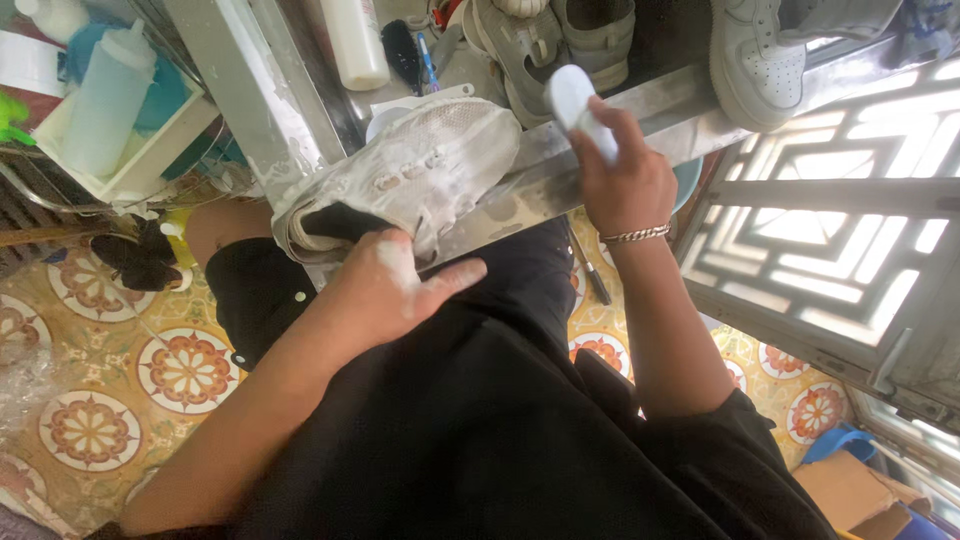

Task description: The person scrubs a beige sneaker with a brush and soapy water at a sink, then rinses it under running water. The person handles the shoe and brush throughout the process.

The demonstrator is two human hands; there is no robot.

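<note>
A white sneaker [420,165] covered in soapy foam rests against the edge of a metal table [560,165], sole away from me. My left hand [385,290] is pushed into the shoe's opening and holds it, foam on the fingers. My right hand [615,170] is closed around the handle of a white brush [575,100], raised just to the right of the shoe and not touching it. A chain bracelet circles the right wrist.
On the table stand grey sandals [560,40], another white sneaker [765,55], a white bottle [355,40] and a dark brush [402,50]. A squeeze bottle [105,100] sits in a tray at left. A patterned tile floor [120,390] lies below, a lattice gate [840,230] at right.
</note>
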